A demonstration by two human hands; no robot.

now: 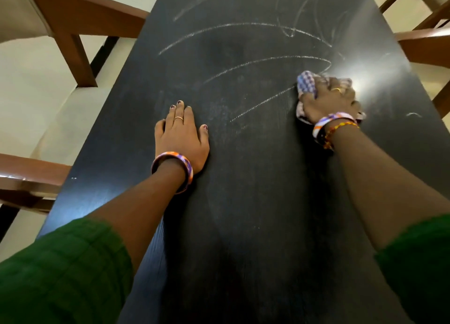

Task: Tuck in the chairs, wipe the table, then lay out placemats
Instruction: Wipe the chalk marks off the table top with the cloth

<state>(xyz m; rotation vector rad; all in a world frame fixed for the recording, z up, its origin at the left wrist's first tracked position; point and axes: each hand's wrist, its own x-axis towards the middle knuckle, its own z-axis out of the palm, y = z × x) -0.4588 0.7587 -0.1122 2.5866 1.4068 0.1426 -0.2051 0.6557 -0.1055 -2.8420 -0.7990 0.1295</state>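
Cloth (307, 82), checked and bunched, sits near the right edge of the dark surface (243, 202), gripped under the right hand (328, 102) with curled fingers. Left hand (181, 133) lies flat mid-surface, fingers straight, holding nothing.

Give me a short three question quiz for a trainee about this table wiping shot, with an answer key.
1. True or false: the left hand holds the checked cloth.
2. Which best describes the dark table beyond the hands? A: white streaks across it; B: covered with placemats; C: stacked with plates.
3. Fill in: the left hand rests ____ on the tabletop.

Key
1. False; the right hand has the cloth bunched under it in its grip.
2. A; curved white streaks cross the far surface.
3. Flat, fingers straight.
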